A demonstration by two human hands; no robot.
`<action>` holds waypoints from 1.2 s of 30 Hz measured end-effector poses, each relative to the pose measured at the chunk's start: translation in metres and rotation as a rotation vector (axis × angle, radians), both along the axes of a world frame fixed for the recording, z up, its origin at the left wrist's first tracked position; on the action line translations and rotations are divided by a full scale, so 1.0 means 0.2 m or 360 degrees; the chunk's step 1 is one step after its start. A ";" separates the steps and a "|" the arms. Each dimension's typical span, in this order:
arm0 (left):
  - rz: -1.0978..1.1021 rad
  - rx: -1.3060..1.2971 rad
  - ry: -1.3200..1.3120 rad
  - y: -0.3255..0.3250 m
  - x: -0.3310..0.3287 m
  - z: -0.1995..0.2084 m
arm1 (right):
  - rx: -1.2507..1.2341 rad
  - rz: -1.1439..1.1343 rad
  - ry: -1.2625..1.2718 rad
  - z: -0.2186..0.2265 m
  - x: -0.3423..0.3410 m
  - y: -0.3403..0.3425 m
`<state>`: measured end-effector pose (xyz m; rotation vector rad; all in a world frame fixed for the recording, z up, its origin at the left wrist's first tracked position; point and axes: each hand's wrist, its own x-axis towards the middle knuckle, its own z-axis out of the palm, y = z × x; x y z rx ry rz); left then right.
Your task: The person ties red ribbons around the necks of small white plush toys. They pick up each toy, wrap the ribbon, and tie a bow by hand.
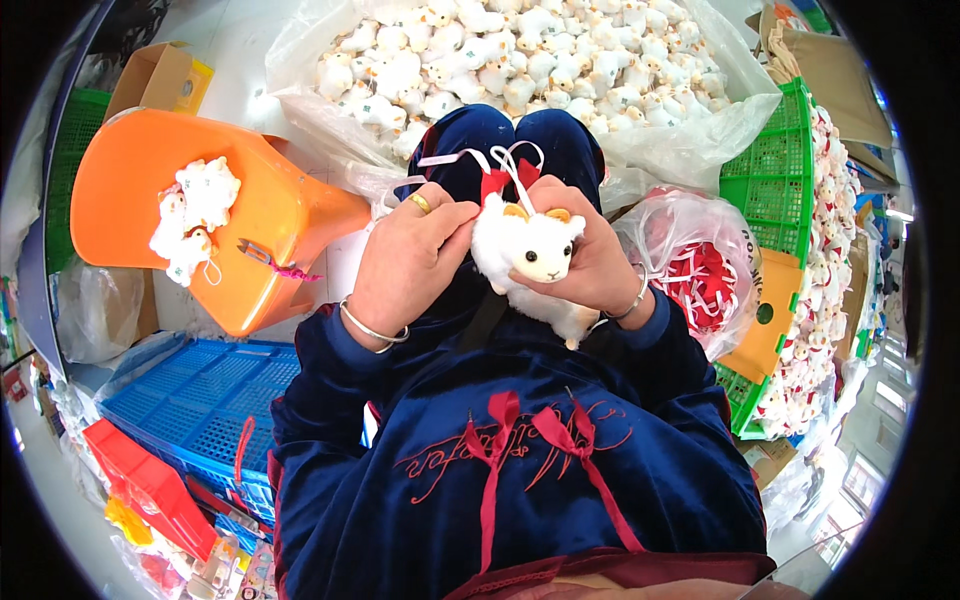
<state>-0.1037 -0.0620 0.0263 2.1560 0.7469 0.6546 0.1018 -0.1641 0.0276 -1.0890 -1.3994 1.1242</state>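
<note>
Over my lap, my right hand [598,262] is wrapped round a small white plush animal [505,250] with tan ears, black eyes and a cream face. A white cord loop [515,165] rises from the top of its head. Behind the head shows a red fabric piece [492,184] with thin white ribbons [450,159] trailing to the left. My left hand [412,252] is closed in a pinch at the toy's left side, by the red piece, and appears to grip the ribbon; its fingertips partly hide it.
Ahead lies a large clear plastic sheet [700,135] heaped with similar plush toys. An orange stool [130,180] at left bears several toys and small thread snips [255,250]. On the right are a bag of red ribbon pieces [700,285] and a green basket [765,150]; a blue crate [200,390] stands lower left.
</note>
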 end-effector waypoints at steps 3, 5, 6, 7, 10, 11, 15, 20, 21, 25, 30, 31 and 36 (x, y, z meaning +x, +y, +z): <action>-0.0122 0.0007 -0.0084 0.01 0.02 0.04 | -0.0045 0.0033 -0.0141 0.01 0.01 0.01; -0.0104 0.0006 -0.0141 0.00 0.05 0.04 | 0.0081 0.0033 -0.0311 0.01 0.00 0.02; -0.0096 0.0006 -0.0172 0.00 0.06 0.04 | 0.0145 0.0031 -0.0398 0.01 0.00 0.02; -0.0109 -0.0076 -0.0147 0.00 0.05 0.04 | 0.0148 0.0004 -0.0397 0.01 -0.01 0.02; -0.0349 -0.0106 -0.0128 0.02 0.03 0.02 | 0.0149 -0.0083 -0.0382 0.02 -0.02 0.01; -0.0512 -0.0198 -0.0201 0.03 0.02 0.00 | 0.0090 -0.0107 -0.0439 0.02 -0.01 0.01; -0.0514 -0.0446 -0.0131 0.04 0.01 -0.02 | -0.0200 -0.0110 -0.0499 0.06 0.00 0.01; -0.0433 -0.0362 -0.0327 0.07 0.04 -0.13 | -0.0474 -0.0100 0.0265 0.05 0.02 0.01; -0.0424 -0.0399 -0.0345 0.06 0.05 -0.13 | -0.0433 -0.0155 0.0343 0.02 0.03 0.01; -0.0137 -0.1626 -0.0631 0.08 0.05 -0.19 | -0.0616 -0.0490 0.0263 -0.07 0.19 0.01; -0.0218 -0.1658 -0.0743 0.10 0.08 -0.23 | -0.0823 -0.0445 0.0325 -0.12 0.16 0.07; -0.0241 -0.1671 -0.0729 0.10 0.09 -0.23 | -0.0718 -0.0501 0.0395 -0.13 0.14 0.09; -0.0223 -0.1652 -0.0597 0.13 0.16 -0.24 | -0.0505 -0.0613 0.0229 -0.14 0.17 0.13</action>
